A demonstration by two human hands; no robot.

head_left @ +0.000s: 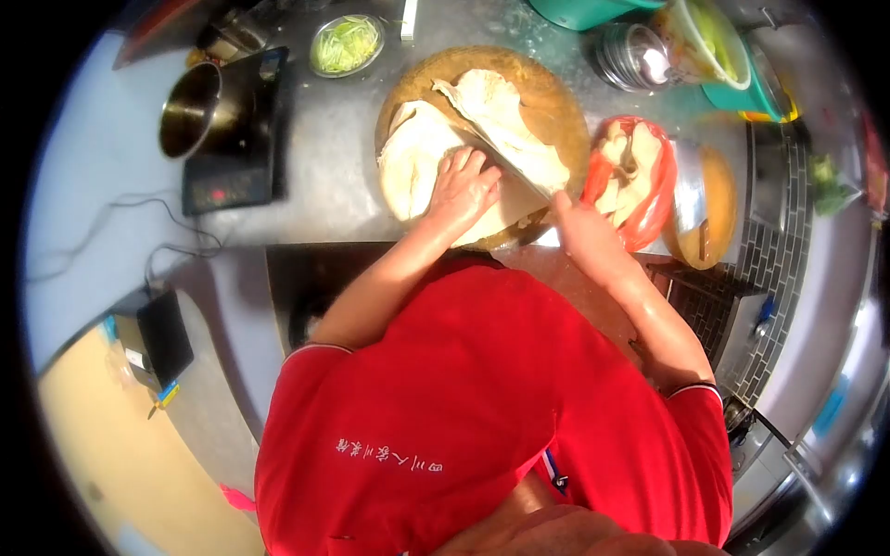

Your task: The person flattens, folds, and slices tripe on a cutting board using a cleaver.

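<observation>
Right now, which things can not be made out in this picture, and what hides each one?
All in the head view:
- Handle of the knife: hidden inside the right hand.
- Lower part of the food in the red bag: covered by the bag's folds.
- Reading on the black cooktop: red glow, too small and blurred.
- Far side of the green tub: cut off by the top edge.

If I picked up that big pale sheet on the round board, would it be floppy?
Probably floppy: the pale sheet has wavy edges and soft-looking wrinkles. It may be awkward to lift in one go, since it spreads over much of the board. It probably wouldn't roll, as it lies fairly flat.
</observation>
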